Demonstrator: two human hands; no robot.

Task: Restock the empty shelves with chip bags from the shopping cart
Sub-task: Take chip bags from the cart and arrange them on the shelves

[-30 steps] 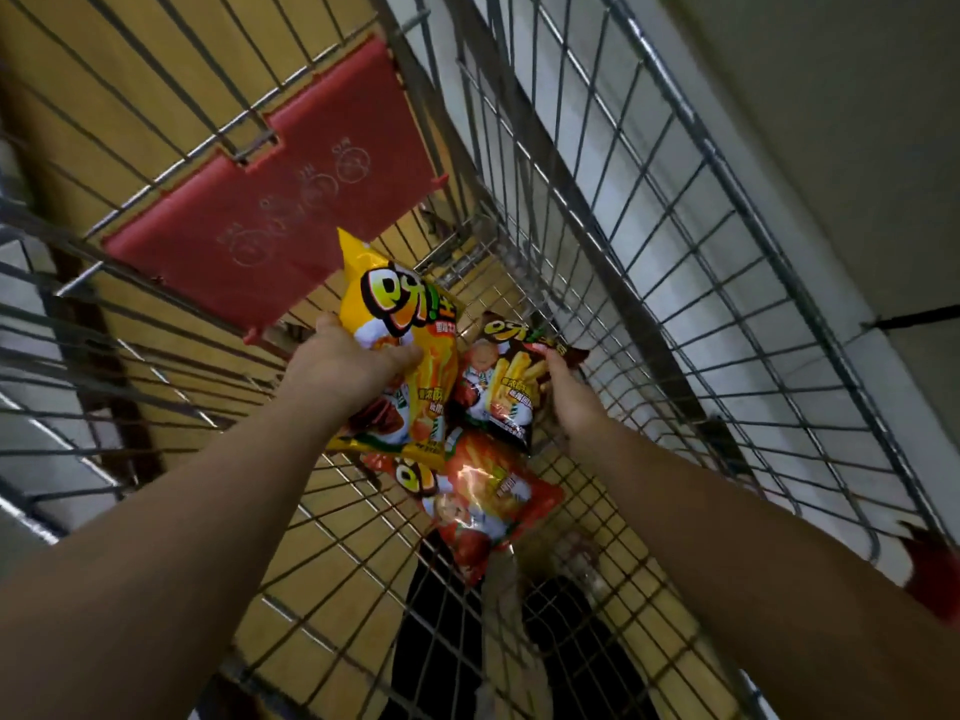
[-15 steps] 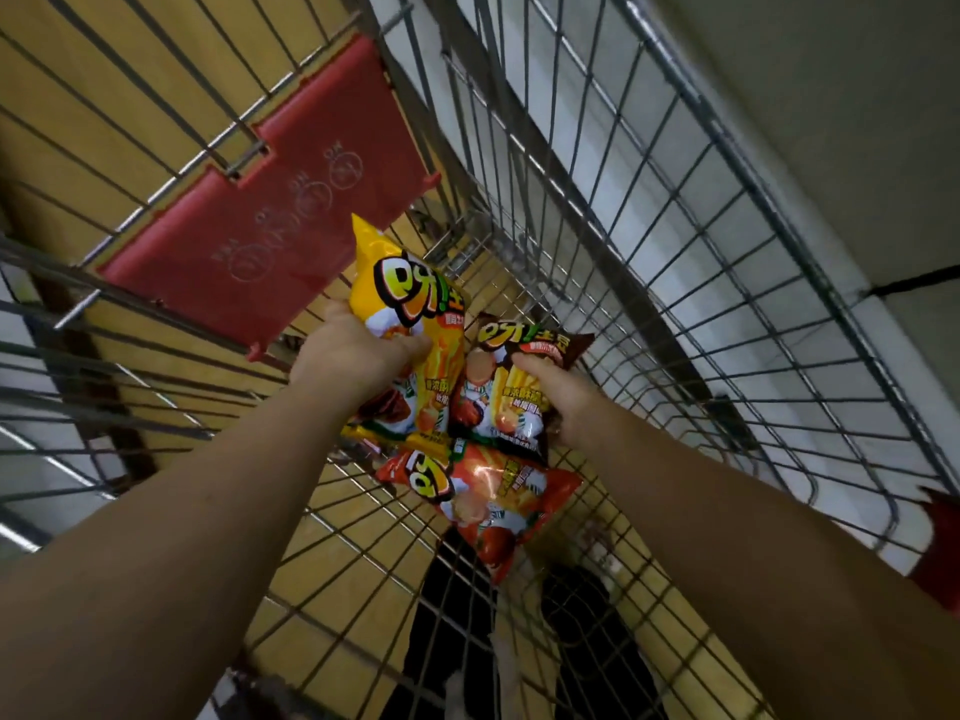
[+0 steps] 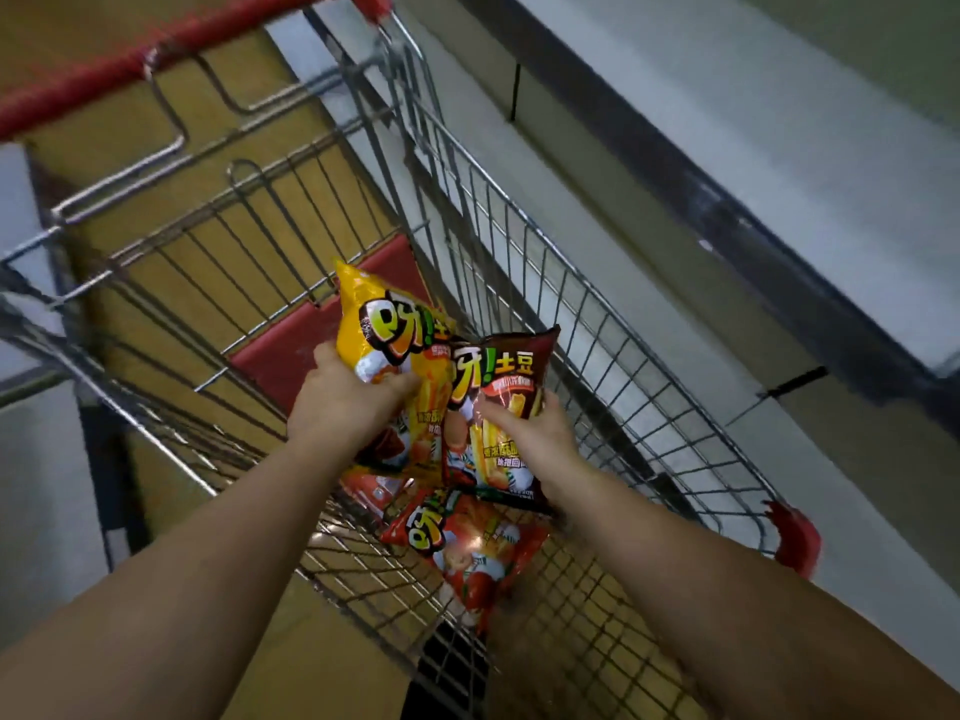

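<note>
— Hands first: what are they holding right now?

— Both are gripping bags over the shopping cart (image 3: 597,324). The left hand (image 3: 345,402) is curling its fingers and thumb around the yellow chip bag (image 3: 384,345), and the right hand (image 3: 540,439) is pinching the brown chip bag (image 3: 498,387) along its right edge, thumb lying across the front.

— Going down in size from the cart, where is everything sitting?

— The wire basket is filling most of the view, its red handle (image 3: 104,80) running across the far left. Inside, the two held bags are hanging upright side by side, touching, above the basket floor. Below them the red chip bag (image 3: 467,543) is lying flat on the wire, long axis running from the far left toward the near right, with another red bag's corner showing just left of it.

— So which hand is nearer to that loose bag?

— The right one, I judge; it is hovering almost directly over the bag's far end. But both hands are occupied, so the held pair is probably heading up and out of the cart toward the shelves, which are not showing here.
</note>
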